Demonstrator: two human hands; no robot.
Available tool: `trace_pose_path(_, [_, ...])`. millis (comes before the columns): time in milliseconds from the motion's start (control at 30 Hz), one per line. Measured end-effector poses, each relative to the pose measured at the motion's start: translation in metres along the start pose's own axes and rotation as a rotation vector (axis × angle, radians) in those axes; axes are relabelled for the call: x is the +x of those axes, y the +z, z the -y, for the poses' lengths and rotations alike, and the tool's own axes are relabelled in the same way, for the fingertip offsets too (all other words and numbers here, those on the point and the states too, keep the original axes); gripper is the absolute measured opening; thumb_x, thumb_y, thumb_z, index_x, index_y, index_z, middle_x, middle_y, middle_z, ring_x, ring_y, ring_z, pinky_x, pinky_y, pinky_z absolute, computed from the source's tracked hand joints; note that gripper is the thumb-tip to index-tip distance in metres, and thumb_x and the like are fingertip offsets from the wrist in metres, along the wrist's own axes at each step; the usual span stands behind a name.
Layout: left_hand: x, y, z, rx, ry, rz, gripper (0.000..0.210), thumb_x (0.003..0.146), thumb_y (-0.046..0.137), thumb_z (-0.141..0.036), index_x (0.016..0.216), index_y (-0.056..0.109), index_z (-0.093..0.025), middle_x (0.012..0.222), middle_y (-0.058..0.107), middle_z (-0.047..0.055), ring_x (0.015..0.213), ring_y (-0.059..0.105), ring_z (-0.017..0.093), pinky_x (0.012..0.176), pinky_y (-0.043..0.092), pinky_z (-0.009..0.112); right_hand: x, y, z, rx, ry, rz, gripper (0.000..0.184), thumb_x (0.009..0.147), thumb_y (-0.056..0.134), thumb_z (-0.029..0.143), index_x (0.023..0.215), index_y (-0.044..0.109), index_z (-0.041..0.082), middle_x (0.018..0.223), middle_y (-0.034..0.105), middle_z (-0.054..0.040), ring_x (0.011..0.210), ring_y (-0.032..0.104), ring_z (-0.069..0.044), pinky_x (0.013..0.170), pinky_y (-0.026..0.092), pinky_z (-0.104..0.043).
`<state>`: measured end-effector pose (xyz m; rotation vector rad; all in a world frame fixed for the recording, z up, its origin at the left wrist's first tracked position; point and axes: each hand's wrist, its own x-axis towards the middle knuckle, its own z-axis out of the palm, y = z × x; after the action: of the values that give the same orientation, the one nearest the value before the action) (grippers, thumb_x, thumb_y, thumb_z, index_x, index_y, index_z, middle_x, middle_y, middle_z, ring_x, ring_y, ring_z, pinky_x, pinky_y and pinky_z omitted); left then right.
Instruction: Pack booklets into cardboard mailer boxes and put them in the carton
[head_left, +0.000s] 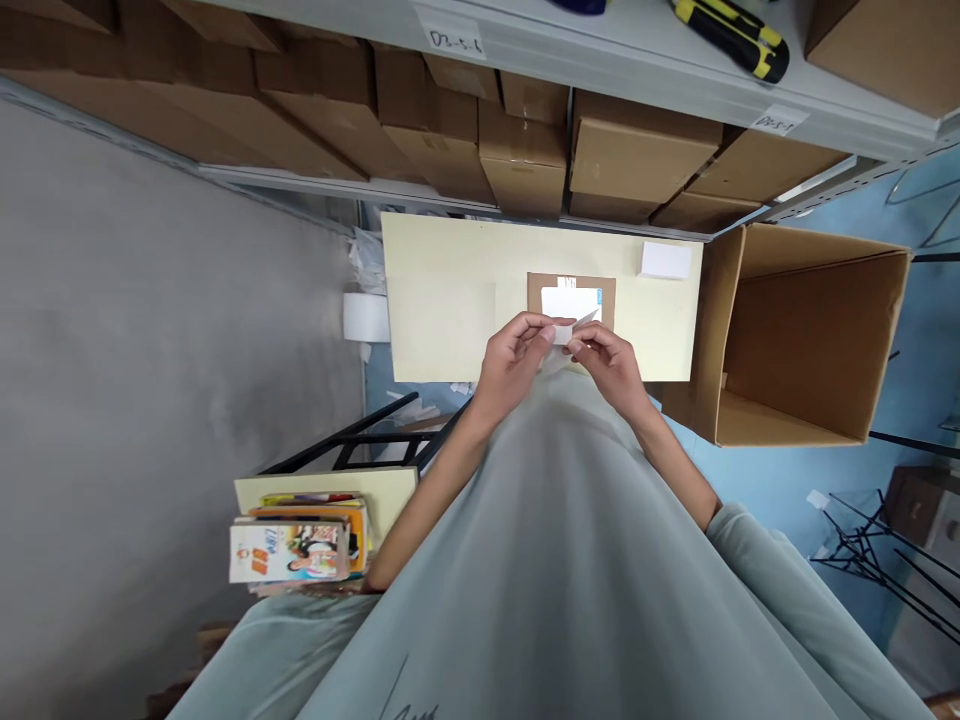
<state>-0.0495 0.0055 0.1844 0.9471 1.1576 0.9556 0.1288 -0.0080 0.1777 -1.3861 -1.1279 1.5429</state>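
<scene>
My left hand (519,362) pinches a small white paper label (562,334) between thumb and fingers. On the other side of the label, my right hand (606,362) is closed on its edge, where a thin flap of paper sticks up. Just beyond both hands, a flat brown cardboard parcel (534,290) lies on the cream table (442,300). A larger white sheet with a blue mark (570,300) is on top of the parcel; my fingers and the small label cover its near part.
A white stack of paper (665,260) lies at the table's back right. Right of the table stands an open cardboard box (817,340). A white roll (366,317) is at the left edge. Shelved cartons (525,160) hang over the back; books (292,550) lie lower left.
</scene>
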Motion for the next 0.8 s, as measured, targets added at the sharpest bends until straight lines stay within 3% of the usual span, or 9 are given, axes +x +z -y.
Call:
trace_pose_path(167, [0.000,-0.016,0.008,-0.090,-0.071,-0.122,0.039,0.098,0.076,-0.063,0.097,0.073,-0.024,0.114,0.085,0.009,0.103,0.078,0.024,0.095,0.065,0.041,0.010,0.010,-0.002,-0.026,0.014,0.034,0.035,0.096,0.079,0.060,0.090,0.071,0.026,0.096,0.065,-0.0016,0.089,0.064,-0.019,0.081,0.056,-0.035])
trace_pose_path(300, [0.000,-0.046,0.017,-0.213,-0.107,-0.266,0.038,0.094,0.077,-0.062,0.097,0.070,-0.025,0.109,0.083,0.006,0.102,0.079,0.023,0.093,0.067,0.040,0.025,0.021,0.001,-0.086,0.025,0.066,0.027,0.096,0.077,0.051,0.087,0.071,0.026,0.096,0.066,-0.0018,0.090,0.065,-0.019,0.080,0.056,-0.036])
trace_pose_path(567, [-0.015,-0.141,0.037,-0.437,-0.112,-0.603,0.039,0.086,0.086,-0.058,0.097,0.069,-0.025,0.103,0.081,0.004,0.098,0.079,0.019,0.093,0.066,0.035,0.083,0.063,-0.008,-0.201,0.005,0.174,0.015,0.089,0.075,0.039,0.083,0.072,0.025,0.091,0.067,-0.0009,0.083,0.063,-0.019,0.079,0.056,-0.036])
trace_pose_path(800, [-0.051,-0.236,0.064,-0.415,-0.004,-0.919,0.037,0.091,0.079,-0.061,0.097,0.068,-0.026,0.101,0.081,0.004,0.097,0.079,0.017,0.093,0.063,0.032,0.176,0.141,-0.024,-0.279,-0.017,0.240,0.013,0.083,0.073,0.037,0.081,0.072,0.024,0.084,0.070,-0.0009,0.086,0.068,-0.021,0.083,0.057,-0.037])
